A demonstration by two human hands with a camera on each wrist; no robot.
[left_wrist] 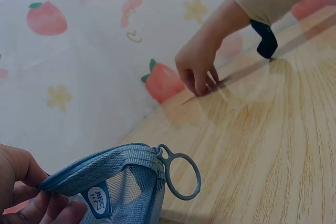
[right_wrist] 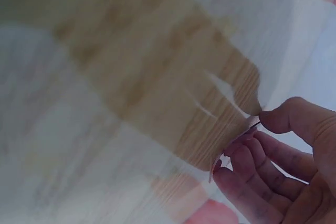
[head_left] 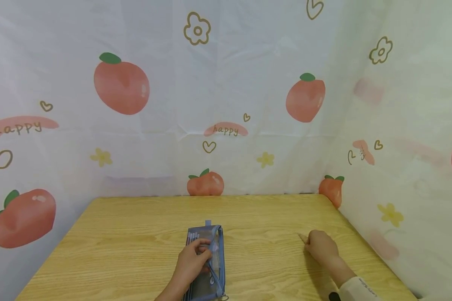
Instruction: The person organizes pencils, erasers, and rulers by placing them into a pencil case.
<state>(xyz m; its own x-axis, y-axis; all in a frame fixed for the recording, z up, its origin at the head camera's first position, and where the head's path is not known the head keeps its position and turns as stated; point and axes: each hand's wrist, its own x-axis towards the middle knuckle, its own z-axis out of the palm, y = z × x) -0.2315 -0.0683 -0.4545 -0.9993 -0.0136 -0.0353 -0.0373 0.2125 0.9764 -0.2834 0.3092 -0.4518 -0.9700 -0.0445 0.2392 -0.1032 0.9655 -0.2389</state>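
A blue mesh zip pouch (head_left: 220,267) lies lengthwise on the table, with several slim light-coloured strips showing through its left side. My left hand (head_left: 193,257) is over it, and in the left wrist view thumb and fingers pinch the edge of the zipped pouch (left_wrist: 134,158). A ring pull (left_wrist: 184,177) and a label (left_wrist: 98,199) show there. Off to the right, my right hand (head_left: 322,246) pinches a thin, flat thing (left_wrist: 189,100) low at the table surface. The right wrist view shows it nearly edge-on, pinkish, between thumb and fingertips; I cannot tell its kind.
The wooden table (head_left: 135,234) ends against a white cloth backdrop (head_left: 165,96) printed with peaches, hearts and flowers. More cloth hangs along the right side, close to the right hand. A dark strap (left_wrist: 265,40) hangs below the right sleeve.
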